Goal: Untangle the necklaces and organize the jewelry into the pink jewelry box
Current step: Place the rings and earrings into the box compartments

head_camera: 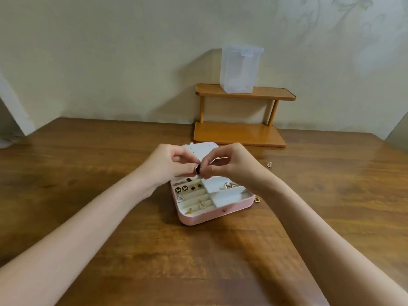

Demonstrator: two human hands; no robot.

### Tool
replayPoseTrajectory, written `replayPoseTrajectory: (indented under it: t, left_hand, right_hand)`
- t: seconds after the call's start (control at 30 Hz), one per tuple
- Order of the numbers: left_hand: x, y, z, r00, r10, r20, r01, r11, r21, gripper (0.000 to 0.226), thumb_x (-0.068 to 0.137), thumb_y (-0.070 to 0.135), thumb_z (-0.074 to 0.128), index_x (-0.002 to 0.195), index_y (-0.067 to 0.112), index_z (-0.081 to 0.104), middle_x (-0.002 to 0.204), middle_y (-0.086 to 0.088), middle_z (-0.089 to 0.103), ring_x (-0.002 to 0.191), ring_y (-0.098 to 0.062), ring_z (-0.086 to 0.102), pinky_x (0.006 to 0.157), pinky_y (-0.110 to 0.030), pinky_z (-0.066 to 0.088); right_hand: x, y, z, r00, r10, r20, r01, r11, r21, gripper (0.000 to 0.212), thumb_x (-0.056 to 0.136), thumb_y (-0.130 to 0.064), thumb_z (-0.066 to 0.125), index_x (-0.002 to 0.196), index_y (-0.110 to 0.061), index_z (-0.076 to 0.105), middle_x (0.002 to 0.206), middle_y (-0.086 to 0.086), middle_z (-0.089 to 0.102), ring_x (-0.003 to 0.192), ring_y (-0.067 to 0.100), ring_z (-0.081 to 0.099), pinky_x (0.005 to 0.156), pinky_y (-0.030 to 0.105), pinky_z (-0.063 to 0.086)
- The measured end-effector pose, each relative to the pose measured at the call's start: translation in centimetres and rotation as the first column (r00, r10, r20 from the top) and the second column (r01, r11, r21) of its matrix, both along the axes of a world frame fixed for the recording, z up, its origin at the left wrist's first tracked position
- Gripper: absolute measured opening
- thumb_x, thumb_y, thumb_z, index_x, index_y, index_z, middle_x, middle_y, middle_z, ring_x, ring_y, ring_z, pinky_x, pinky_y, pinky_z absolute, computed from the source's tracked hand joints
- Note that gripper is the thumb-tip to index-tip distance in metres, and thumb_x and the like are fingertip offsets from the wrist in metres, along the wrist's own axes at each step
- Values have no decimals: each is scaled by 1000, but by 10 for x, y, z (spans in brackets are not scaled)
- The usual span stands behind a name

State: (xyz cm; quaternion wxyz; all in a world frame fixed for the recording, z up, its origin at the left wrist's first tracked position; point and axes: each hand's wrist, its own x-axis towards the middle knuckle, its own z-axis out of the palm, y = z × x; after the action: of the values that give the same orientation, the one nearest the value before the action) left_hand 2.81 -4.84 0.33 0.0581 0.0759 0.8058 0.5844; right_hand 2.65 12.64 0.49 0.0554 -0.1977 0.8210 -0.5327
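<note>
Both hands, left hand (176, 163) and right hand (220, 164), pinch one small dark piece (197, 169) between their fingertips above the open pink jewelry box (212, 214). Judging by its filled slots, most earrings are stowed; a triangular piece (269, 164) and a gold piece (257, 199) wait on the worktop (110, 151).

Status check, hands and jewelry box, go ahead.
Left hand and right hand pinch small dark piece over open pink jewelry box. Nothing blocking.
</note>
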Motion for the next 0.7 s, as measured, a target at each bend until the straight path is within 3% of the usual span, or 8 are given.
replayPoseTrajectory:
  t: [0.1,0.23,0.37,0.5,0.6,0.7]
  left_hand:
    - [6,-16,-7,999,46,-3,-46,998,-38,13,79,0,71,80,13,70,73,0,73,72,-7,69,73,-16,52]
    - [13,-19,-18,985,173,-7,-173,984,49,15,83,0,66,82,15,69,79,3,71,68,3,65,58,-6,47]
    - [19,-19,-23,982,188,6,-188,979,80,19,84,2,66,81,21,67,83,7,70,80,-2,65,66,-12,49]
    - [22,-32,-22,993,105,-55,-112,982,-154,12,81,11,71,82,23,69,86,10,69,85,-3,63,78,-19,50]
    - [22,-35,-24,995,79,-60,-94,945,-312,9,80,18,73,80,24,67,85,15,63,88,-8,60,82,-28,50]
    - [21,-31,-25,998,57,-25,-62,925,-375,8,79,23,74,82,23,67,86,10,63,85,-10,59,78,-27,51]
  right_hand:
    - [-1,-18,-6,1000,25,4,-25,999,23,5,77,-1,73,79,-3,69,78,7,71,74,13,70,76,23,55]
    - [2,-31,-8,999,-2,-49,5,998,64,15,74,-6,77,80,-12,65,79,-2,69,73,8,68,65,17,51]
    - [5,-36,-6,988,-7,-156,35,983,178,17,74,-7,78,80,-16,64,76,-6,67,70,8,66,66,21,55]
    - [9,-30,0,992,93,-88,-61,947,317,15,77,-8,75,84,-18,68,81,-8,69,75,6,67,76,26,58]
    - [11,-32,1,981,195,-22,-167,889,426,16,78,-6,74,87,-18,69,81,-12,66,76,3,65,80,21,55]
    - [12,-37,0,967,255,-26,-205,833,514,15,78,-7,73,92,-14,72,83,-11,65,75,1,62,78,13,52]
